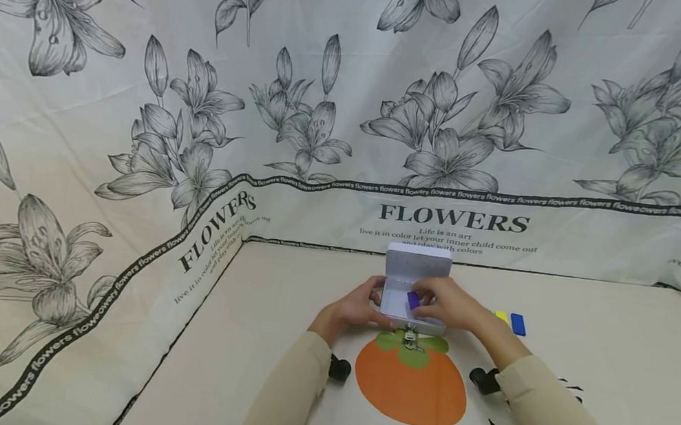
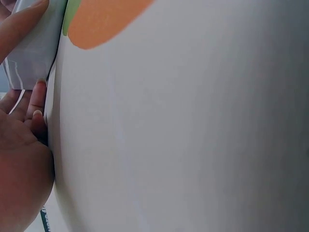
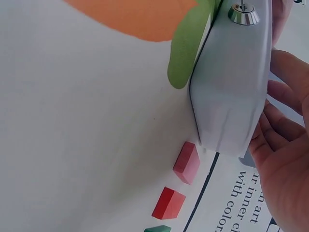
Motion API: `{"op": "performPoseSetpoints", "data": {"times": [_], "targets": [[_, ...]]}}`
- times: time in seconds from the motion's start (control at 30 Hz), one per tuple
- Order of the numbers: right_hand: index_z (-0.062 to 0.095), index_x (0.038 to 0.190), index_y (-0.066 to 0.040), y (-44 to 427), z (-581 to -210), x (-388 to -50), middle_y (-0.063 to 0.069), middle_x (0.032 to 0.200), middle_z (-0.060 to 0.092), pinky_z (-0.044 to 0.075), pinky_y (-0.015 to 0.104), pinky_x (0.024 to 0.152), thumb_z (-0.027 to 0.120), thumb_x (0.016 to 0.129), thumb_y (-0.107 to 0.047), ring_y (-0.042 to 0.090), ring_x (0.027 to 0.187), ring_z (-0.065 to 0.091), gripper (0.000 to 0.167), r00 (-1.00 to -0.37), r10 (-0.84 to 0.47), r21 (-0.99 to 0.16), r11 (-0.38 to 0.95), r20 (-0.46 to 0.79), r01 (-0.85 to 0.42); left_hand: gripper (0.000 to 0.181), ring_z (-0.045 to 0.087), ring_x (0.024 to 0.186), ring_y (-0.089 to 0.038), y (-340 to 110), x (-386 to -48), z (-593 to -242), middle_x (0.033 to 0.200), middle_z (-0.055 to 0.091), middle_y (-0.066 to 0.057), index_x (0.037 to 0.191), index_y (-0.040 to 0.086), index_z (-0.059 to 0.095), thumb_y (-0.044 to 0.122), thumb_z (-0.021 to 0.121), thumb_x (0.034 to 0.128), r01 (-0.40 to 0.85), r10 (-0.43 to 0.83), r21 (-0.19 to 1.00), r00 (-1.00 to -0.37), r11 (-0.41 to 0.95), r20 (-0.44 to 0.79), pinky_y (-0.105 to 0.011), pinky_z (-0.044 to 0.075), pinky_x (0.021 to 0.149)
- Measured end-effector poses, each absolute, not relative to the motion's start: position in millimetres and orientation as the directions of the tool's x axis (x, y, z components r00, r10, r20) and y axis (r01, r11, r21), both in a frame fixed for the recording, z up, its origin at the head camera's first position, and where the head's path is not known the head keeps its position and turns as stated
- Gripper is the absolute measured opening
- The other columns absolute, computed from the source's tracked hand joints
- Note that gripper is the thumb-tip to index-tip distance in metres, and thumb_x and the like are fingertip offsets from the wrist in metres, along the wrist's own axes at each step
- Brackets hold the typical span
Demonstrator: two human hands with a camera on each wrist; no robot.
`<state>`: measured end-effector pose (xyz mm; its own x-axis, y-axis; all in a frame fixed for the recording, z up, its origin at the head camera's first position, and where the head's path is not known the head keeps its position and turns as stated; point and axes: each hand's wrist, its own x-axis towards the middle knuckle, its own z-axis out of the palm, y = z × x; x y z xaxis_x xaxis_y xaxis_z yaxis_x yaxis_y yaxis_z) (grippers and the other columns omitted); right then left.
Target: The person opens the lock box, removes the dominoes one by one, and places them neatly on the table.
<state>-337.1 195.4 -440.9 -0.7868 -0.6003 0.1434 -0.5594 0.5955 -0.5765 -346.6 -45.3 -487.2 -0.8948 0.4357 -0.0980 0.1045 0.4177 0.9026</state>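
A small white metal box (image 1: 418,262) stands with its hinged lid raised, and a key hangs from the lock (image 1: 410,336) on its front. My left hand (image 1: 358,303) grips the box's left side; in the left wrist view the thumb lies along the front and fingertips touch the end wall. My right hand (image 1: 448,303) reaches into the box and pinches a purple block (image 1: 413,301) over its floor. In the right wrist view the right hand (image 3: 287,140) appears behind the box wall, and the purple block is hidden there.
Right of the box lie a yellow block (image 1: 501,317) and a blue block (image 1: 518,325). The right wrist view shows a pink block (image 3: 187,162), a red block (image 3: 168,203) and part of a green block (image 3: 158,228). A printed cloth (image 1: 409,386) with an orange persimmon covers the table.
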Motion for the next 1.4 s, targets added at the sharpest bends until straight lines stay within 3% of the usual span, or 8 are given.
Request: {"op": "performPoseSetpoints", "data": {"times": [0.63, 1.03, 1.2, 1.4], "targets": [[0.069, 0.117, 0.006, 214, -424, -319, 0.013, 0.102, 0.072, 0.057, 0.037, 0.075, 0.083, 0.083, -0.006, 0.021, 0.086, 0.067, 0.038, -0.849, -0.515, -0.609, 0.639, 0.114, -0.469, 0.099, 0.051, 0.096, -0.016, -44, -349, -486, 0.103, 0.058, -0.004, 0.154, 0.018, 0.039, 0.008, 0.093, 0.0717, 0.088, 0.426, 0.901, -0.898, 0.425, -0.113, -0.032, 0.038, 0.091], [0.068, 0.118, 0.010, 236, -419, -309, 0.012, 0.098, 0.072, 0.055, 0.030, 0.069, 0.084, 0.083, -0.008, 0.020, 0.084, 0.067, 0.042, -0.851, -0.507, -0.563, 0.667, 0.136, -0.487, 0.099, 0.051, 0.094, -0.016, -43, -347, -485, 0.101, 0.058, -0.005, 0.153, 0.017, 0.040, 0.004, 0.093, 0.0704, 0.076, 0.415, 0.908, -0.903, 0.411, -0.112, -0.031, 0.038, 0.090], [0.069, 0.115, 0.008, 251, -420, -304, 0.008, 0.095, 0.072, 0.055, 0.030, 0.070, 0.086, 0.083, -0.015, 0.018, 0.082, 0.065, 0.043, -0.862, -0.492, -0.542, 0.695, 0.122, -0.473, 0.099, 0.051, 0.092, -0.016, -43, -347, -486, 0.099, 0.057, -0.005, 0.153, 0.016, 0.040, 0.004, 0.093, 0.0707, 0.082, 0.414, 0.903, -0.903, 0.422, -0.112, -0.030, 0.038, 0.088], [0.069, 0.115, 0.008, 275, -421, -295, 0.007, 0.095, 0.071, 0.055, 0.032, 0.072, 0.086, 0.082, -0.012, 0.018, 0.083, 0.065, 0.042, -0.878, -0.462, -0.527, 0.718, 0.128, -0.455, 0.099, 0.051, 0.091, -0.015, -43, -348, -488, 0.099, 0.058, -0.005, 0.153, 0.016, 0.040, 0.004, 0.093, 0.0707, 0.088, 0.417, 0.903, -0.903, 0.421, -0.107, -0.030, 0.039, 0.089]]}}
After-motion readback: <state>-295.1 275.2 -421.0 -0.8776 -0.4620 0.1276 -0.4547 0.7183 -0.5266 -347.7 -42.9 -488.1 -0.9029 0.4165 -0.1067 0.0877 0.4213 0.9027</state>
